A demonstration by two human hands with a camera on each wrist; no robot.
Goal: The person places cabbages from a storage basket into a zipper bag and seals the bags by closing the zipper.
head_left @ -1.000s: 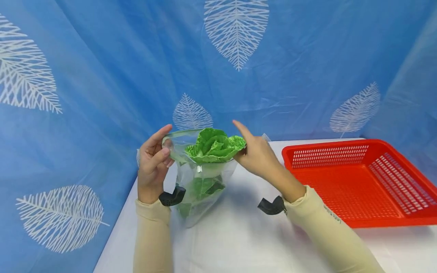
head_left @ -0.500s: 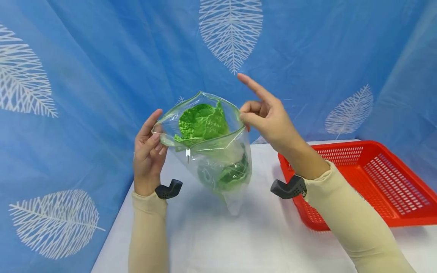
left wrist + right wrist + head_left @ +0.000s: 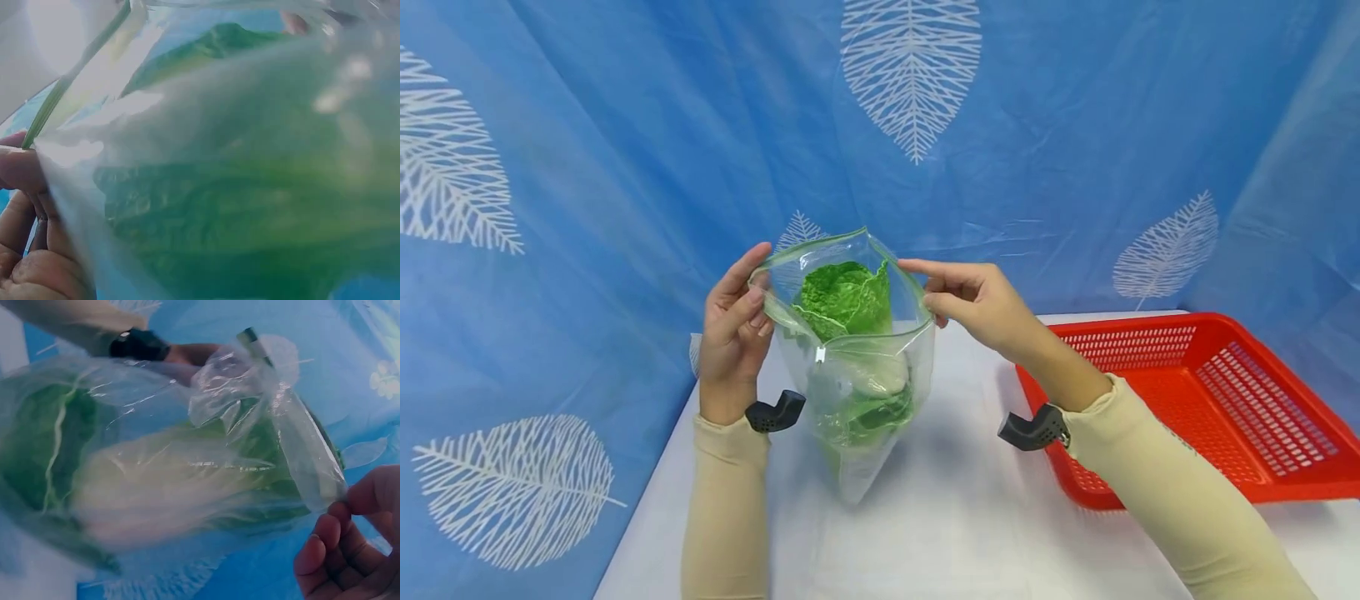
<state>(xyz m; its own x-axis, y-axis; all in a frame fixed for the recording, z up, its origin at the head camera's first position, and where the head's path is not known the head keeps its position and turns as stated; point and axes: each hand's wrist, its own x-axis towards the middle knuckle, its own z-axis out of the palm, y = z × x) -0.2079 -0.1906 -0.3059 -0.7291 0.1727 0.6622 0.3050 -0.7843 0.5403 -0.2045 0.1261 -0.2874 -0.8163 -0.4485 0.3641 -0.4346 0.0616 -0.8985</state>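
A clear zip bag (image 3: 827,400) with a green-edged mouth and a small white slider (image 3: 820,355) hangs between my hands. Inside stands a napa cabbage (image 3: 846,296), its crinkled green leaves showing in the open mouth. Through the film in the right wrist view, its pale stalk (image 3: 144,487) appears, with more dark green leaf (image 3: 34,444) toward the bag's bottom. My left hand (image 3: 730,337) pinches the left corner of the mouth between thumb and fingers. On the right side, my right hand (image 3: 985,308) pinches the rim, its index finger stretched along the edge.
To the right, a red plastic basket (image 3: 1195,425) with slotted walls sits on the white-covered table (image 3: 940,533). Behind it hangs a blue cloth (image 3: 1045,142) with white leaf prints. Each wrist wears a black camera mount (image 3: 775,411).
My right hand has gone from the cabbage to the bag's right rim, first rising, then lowering. The mouth has spread open, and the cabbage sits deeper inside.
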